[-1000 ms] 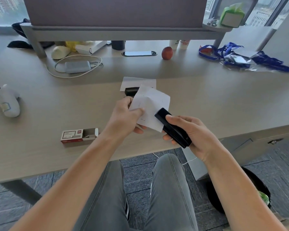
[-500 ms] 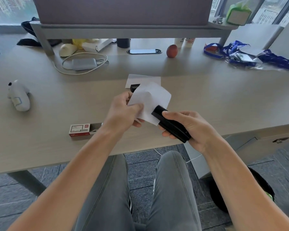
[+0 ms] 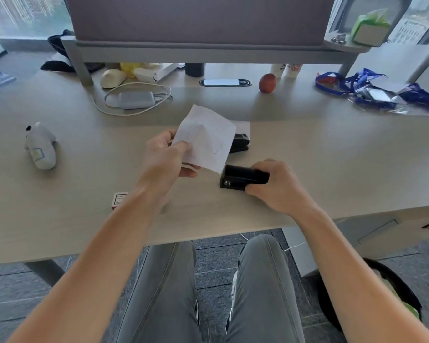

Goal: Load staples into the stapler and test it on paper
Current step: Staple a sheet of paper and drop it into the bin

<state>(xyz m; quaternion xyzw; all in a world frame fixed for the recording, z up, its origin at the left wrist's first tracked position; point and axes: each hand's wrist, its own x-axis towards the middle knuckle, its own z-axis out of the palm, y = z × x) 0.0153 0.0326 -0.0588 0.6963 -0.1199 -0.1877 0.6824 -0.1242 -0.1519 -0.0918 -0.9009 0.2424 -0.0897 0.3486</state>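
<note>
1. The desk (image 3: 332, 154) is bare to the right of the right hand (image 3: 278, 186); a hand could pass there freely.
2. Between the two hands, the held paper (image 3: 206, 139) and a second black stapler (image 3: 239, 143) behind it block the way forward.
3. The staple box (image 3: 119, 199) lies just beside the left forearm.
4. On the left, a white plush toy (image 3: 40, 147) stands well apart, with open desk around it.
5. The far edge is crowded: charger with cable (image 3: 136, 100), apple (image 3: 267, 82), blue lanyards (image 3: 372, 87).

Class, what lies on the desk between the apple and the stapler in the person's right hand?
Head view: a second black stapler on white paper.
</note>
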